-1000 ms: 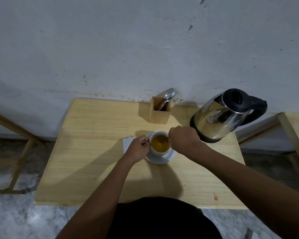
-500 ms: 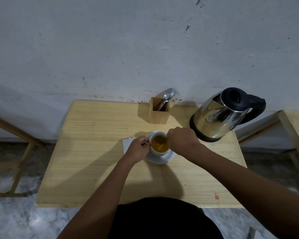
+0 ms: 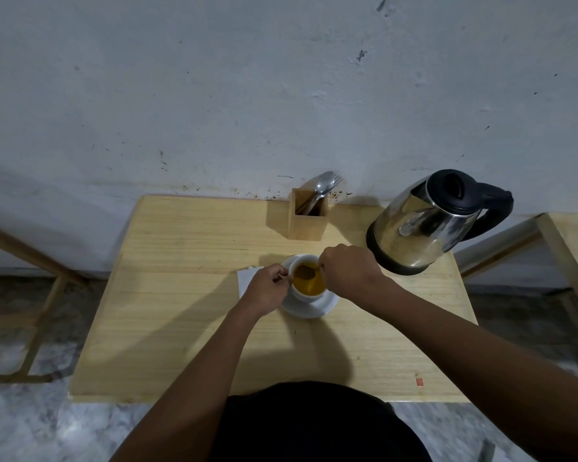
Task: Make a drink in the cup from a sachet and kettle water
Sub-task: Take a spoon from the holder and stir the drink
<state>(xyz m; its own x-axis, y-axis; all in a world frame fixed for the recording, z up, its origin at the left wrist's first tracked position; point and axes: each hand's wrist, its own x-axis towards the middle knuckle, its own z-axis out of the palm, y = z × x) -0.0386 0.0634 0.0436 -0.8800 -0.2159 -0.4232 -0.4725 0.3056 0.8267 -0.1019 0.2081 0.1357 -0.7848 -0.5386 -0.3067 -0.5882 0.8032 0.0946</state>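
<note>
One cup (image 3: 309, 282), one saucer (image 3: 309, 308), one kettle (image 3: 424, 225), one wooden holder (image 3: 306, 221) (cutlery inside), two hands

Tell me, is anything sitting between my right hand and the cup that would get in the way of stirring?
Nothing visible does. The right hand is at the far right rim of the cup, over the amber drink. The kettle stands behind it to the right, the wooden cutlery holder further back; neither is between hand and cup.

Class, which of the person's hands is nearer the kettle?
Right. The right hand is over the cup's rim just in front of the kettle; the left hand is across the cup.
</note>
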